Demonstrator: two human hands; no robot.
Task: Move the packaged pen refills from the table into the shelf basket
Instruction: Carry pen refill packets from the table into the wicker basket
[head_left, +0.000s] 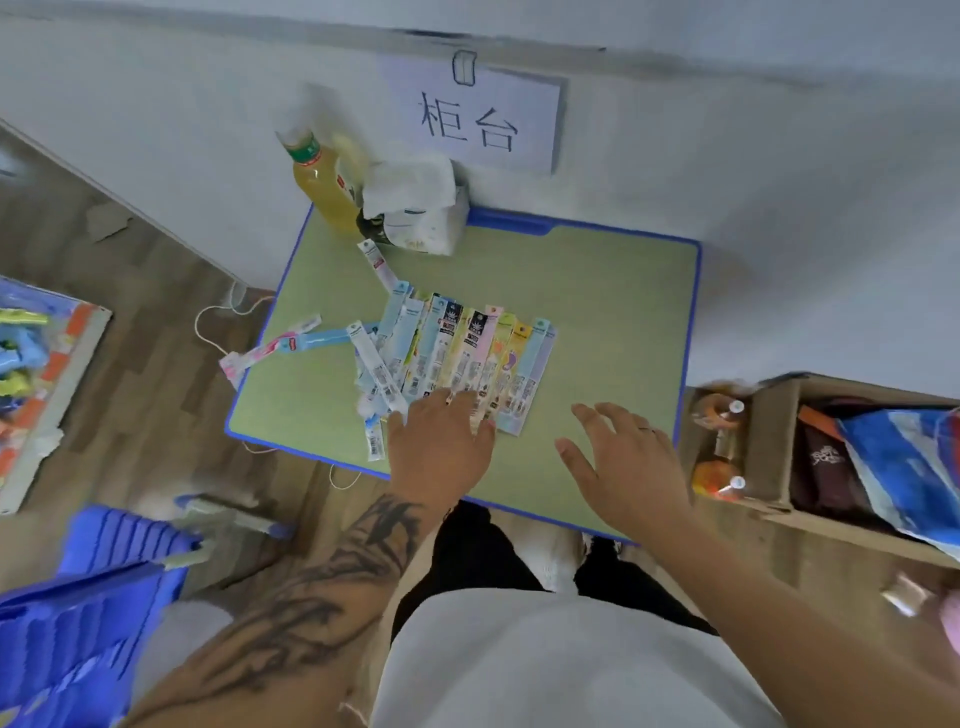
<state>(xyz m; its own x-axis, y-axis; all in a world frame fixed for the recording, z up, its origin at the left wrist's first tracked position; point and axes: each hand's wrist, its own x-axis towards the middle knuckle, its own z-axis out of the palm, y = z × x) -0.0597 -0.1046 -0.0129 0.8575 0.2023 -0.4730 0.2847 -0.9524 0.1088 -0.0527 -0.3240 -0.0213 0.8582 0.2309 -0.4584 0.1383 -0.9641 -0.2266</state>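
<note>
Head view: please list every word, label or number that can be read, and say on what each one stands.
"柜台": handwritten on the paper sign taped to the wall.
Pen refill packages on the table: printed labels and barcodes, too small and blurred to read.
Bottle: label blurred, unreadable.
Tissue pack: print unreadable.
Toothbrush package: red logo, unreadable.

A yellow drink bottle with a green cap (318, 179) and a white tissue pack (415, 208) stand at the far left corner of the blue-rimmed green table (623, 291), under a white paper sign (475, 122).
</note>
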